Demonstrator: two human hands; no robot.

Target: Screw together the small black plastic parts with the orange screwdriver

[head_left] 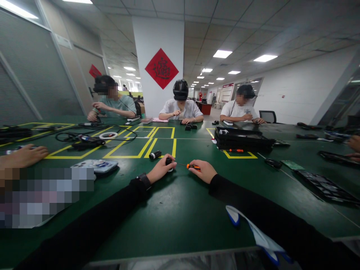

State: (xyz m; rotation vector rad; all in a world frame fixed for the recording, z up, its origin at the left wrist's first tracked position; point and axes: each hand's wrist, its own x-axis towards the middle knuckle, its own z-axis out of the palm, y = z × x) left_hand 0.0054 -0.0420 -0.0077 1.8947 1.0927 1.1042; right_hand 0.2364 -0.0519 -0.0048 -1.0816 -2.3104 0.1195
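On the green table, my left hand [161,169] is closed round a small black cylindrical piece [168,161], its lower part partly hidden by the fingers. My right hand [204,171] grips a screwdriver [193,167] by its orange and black handle. The thin shaft points left at the black piece; whether the tip touches it I cannot tell. Just beyond my left hand lies a black cylinder [155,155] with a pale end.
Behind my right hand are a black open case [243,139] and an orange-handled tool [236,150]. Phones [98,165] and cables [90,139] lie left, near another person's hand [25,155]. A black panel [326,185] lies right. Several people sit opposite.
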